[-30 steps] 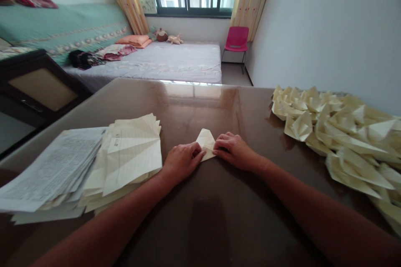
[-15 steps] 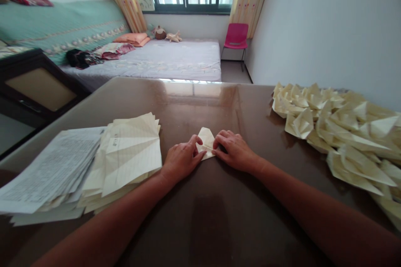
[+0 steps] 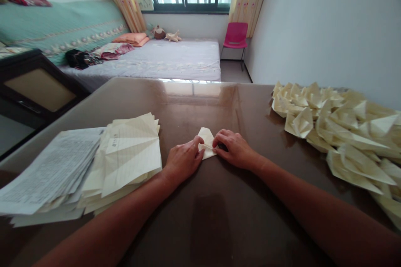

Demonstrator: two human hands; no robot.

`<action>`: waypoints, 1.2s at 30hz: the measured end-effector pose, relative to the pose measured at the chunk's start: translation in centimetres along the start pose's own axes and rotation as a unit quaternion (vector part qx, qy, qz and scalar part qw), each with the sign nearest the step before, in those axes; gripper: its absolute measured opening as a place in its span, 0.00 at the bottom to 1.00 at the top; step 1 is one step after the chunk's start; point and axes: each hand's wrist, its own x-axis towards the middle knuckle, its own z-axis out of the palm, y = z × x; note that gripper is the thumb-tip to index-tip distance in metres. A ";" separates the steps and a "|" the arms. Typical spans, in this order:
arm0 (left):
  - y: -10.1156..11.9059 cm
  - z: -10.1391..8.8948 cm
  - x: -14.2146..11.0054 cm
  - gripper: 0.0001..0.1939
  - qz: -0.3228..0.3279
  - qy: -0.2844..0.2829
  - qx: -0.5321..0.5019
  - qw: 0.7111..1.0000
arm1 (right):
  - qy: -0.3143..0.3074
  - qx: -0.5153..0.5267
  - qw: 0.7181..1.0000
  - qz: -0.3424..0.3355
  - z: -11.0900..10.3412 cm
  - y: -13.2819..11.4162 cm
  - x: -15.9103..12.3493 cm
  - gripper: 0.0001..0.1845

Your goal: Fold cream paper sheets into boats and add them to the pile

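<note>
A small folded piece of cream paper (image 3: 206, 134) lies on the brown table between my hands. My left hand (image 3: 184, 156) grips its left side, thumb and forefinger bent together at a crease near the middle. On the other side, my right hand (image 3: 233, 148) pinches the right edge with curled fingers. The fingertips cover parts of both edges. To the left sits a stack of cream lined sheets (image 3: 134, 150), the top one creased. At the right a heap of folded paper boats (image 3: 344, 125) spreads along the table.
White printed sheets (image 3: 53, 167) lie left of the cream stack, partly under it. The glossy brown table (image 3: 200, 217) ends before a bed (image 3: 181, 56). A pink chair (image 3: 236, 35) stands by the right wall, a dark cabinet (image 3: 40, 83) at the left.
My left hand has shifted very slightly right along the folded paper, its thumb and forefinger closer together. The right hand and the paper have hardly moved.
</note>
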 end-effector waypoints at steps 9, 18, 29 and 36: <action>0.4 1.3 -1.0 0.19 0.207 0.061 0.053 0.975 | 0.012 0.041 0.999 -0.008 0.2 0.6 0.3 0.07; 0.6 0.9 -1.2 0.20 0.203 0.036 0.082 0.975 | -0.026 0.207 0.977 -0.031 -1.4 2.3 0.2 0.09; -0.2 1.3 -1.1 0.25 0.197 0.017 0.094 0.976 | 0.004 0.081 0.990 -0.111 -0.3 2.0 0.1 0.08; -0.8 1.4 -1.2 0.32 0.193 -0.014 0.059 0.979 | -0.023 -0.132 0.977 -0.163 -1.4 -1.0 -0.8 0.10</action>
